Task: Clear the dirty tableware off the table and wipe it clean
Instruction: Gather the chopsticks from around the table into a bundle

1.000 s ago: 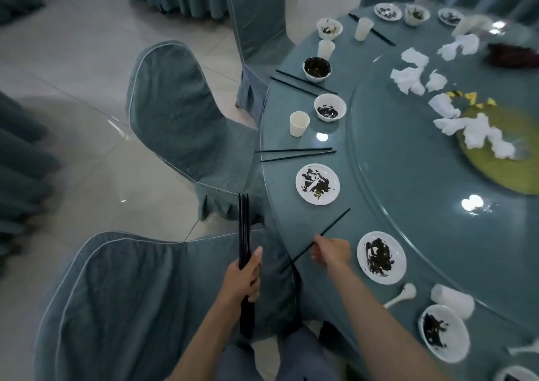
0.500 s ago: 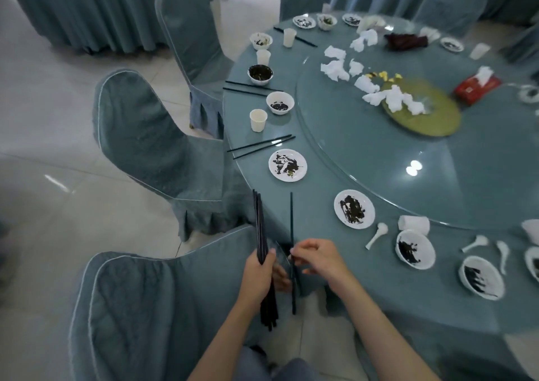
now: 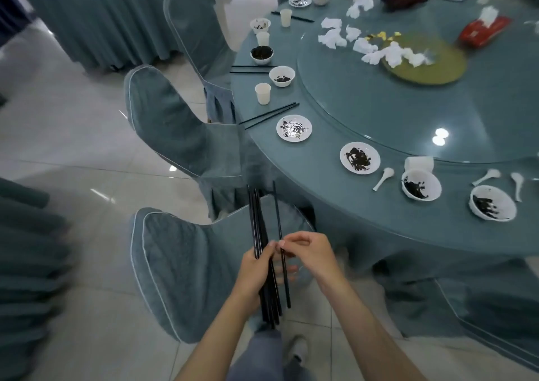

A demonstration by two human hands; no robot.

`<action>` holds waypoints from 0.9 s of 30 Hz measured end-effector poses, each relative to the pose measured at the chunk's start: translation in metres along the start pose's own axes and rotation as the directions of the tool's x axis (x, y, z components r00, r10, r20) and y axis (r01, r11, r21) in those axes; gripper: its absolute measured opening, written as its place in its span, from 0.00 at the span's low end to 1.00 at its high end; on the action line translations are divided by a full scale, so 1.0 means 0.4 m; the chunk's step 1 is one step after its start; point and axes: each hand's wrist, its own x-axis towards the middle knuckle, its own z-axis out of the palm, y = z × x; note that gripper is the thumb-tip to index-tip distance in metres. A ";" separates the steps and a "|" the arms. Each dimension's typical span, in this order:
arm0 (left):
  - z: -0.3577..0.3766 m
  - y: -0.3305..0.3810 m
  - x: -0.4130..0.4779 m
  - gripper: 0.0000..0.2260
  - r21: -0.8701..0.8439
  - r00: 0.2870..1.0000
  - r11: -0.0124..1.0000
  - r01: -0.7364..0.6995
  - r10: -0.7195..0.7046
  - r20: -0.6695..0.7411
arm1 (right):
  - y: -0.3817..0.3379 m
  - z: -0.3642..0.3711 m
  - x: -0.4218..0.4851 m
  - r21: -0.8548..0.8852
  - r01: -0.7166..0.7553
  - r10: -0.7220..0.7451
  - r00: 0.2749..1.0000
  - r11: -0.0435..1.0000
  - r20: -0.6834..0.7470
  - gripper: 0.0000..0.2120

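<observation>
**Several chopsticks in hand, one more being added**

1. Left of both hands: chair back [image 3: 180, 264], cloth-covered, sitting under and beside the left forearm.
2. Left hand [image 3: 256, 272]: fingers are curling round a bundle of chopsticks [image 3: 258, 226]. The bundle is standing roughly upright, its far ends pointing away from the person and its lower ends hanging below the palm over the floor.
3. Between the hands: single chopstick [image 3: 278, 214], running almost parallel to the bundle and just beside it. By the look of it, it is not yet sitting inside the left grip.
4. Right hand [image 3: 306, 252]: thumb and fingertips are pinching the single chopstick near its middle. The two hands are working close together, fingertips nearly meeting.
5. Ahead and right of the right hand: table [image 3: 329, 188], carrying a pair of chopsticks [image 3: 268, 114], a first soiled plate [image 3: 294, 128], a second soiled plate [image 3: 360, 158], a spoon [image 3: 383, 178] and a bowl [image 3: 421, 188]. Crumpled tissues [image 3: 390, 54] are lying further off.

Risk notes:
- The bundle is fanning slightly at its far ends. If the left fingers are loosening to admit the new stick, smooth sticks may be sliding down and out onto the tiles.
- Release by the right hand before the left is closing would be dropping the single one.
- Uneven ends are making the bundle harder to hold as more pairs are joining it.
</observation>
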 end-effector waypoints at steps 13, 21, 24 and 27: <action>-0.295 0.031 -0.105 0.17 0.046 0.976 0.987 -0.153 0.159 -0.150 | 0.021 0.340 -0.101 -0.078 0.190 -0.182 0.978 0.979 0.097 0.05; -0.665 0.209 -0.102 0.18 -0.079 0.992 0.992 -0.097 0.090 -0.089 | 0.000 0.592 -0.026 -0.699 0.266 -0.364 0.932 0.664 0.008 0.05; -0.806 0.276 -0.099 0.19 -0.067 0.996 0.995 -0.076 0.072 -0.058 | -0.038 0.683 -0.015 -0.876 0.227 -0.416 0.909 0.425 0.034 0.06; -0.917 0.326 -0.087 0.20 -0.080 0.997 0.995 -0.061 0.057 -0.052 | -0.079 0.765 0.005 -0.926 0.201 -0.470 0.882 0.321 0.028 0.07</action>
